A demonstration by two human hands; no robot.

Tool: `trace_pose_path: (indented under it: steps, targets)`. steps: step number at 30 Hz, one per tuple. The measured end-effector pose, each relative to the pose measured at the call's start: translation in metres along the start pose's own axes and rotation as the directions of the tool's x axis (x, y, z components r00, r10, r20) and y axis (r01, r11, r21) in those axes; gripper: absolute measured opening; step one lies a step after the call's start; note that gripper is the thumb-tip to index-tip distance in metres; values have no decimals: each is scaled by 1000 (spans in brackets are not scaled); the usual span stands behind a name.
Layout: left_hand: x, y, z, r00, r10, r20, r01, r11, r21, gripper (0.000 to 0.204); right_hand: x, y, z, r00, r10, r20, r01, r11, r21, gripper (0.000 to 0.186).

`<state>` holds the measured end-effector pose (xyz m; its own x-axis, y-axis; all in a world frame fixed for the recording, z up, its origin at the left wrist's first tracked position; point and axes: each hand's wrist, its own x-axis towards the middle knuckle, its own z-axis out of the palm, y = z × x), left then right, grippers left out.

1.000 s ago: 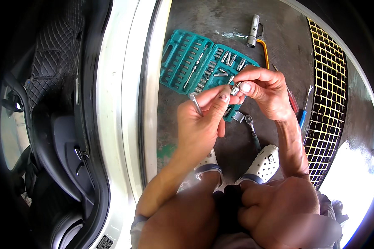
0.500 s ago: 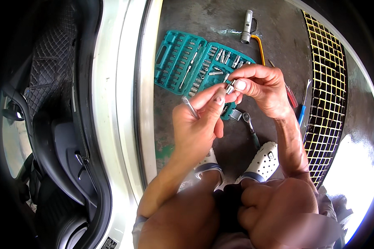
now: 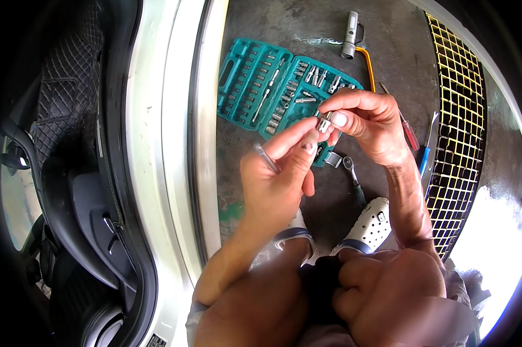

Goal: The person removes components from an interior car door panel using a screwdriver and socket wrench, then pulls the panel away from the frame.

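Note:
My left hand (image 3: pixel 275 182) is closed, with a slim metal bar (image 3: pixel 265 157) lying across the palm; one end pokes out beside the base of the thumb. Its thumb and forefinger reach up to a small shiny socket (image 3: pixel 324 124). The fingertips of my right hand (image 3: pixel 370 122) pinch that same socket from the other side. Whether the bar joins the socket is hidden by the left fingers. Beneath the hands, a teal socket-set case (image 3: pixel 229 111) lies unfolded on the ground, holding rows of bits and sockets.
A ratchet (image 3: pixel 352 173) lies by my white clog (image 3: pixel 370 225). Beyond are a grey flashlight (image 3: pixel 349 36), a yellow-orange bent bar (image 3: pixel 367 68), a red-handled screwdriver (image 3: pixel 410 136) and a blue-handled tool (image 3: pixel 425 159). A yellow grate (image 3: pixel 453 144) runs along the right, a white car sill (image 3: pixel 162 144) along the left.
The socket has turned slightly between my fingertips, and more of it shows. Both hands keep their grip; the whole view has shifted a little.

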<state>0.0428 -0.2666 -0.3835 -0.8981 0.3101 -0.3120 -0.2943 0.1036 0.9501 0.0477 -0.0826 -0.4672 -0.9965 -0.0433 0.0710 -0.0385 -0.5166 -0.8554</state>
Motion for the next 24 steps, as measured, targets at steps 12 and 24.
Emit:
trace_pose_path:
  steps: [12, 24]
  targets:
    - [0, -4, -6, 998, 43, -35, -42, 998, 36, 29, 8, 4, 3, 999, -27, 31, 27, 1000, 3, 20]
    - [1, -10, -5, 990, 137, -28, -137, 990, 21, 29, 6, 0, 4, 998, -54, 33, 55, 998, -13, 20]
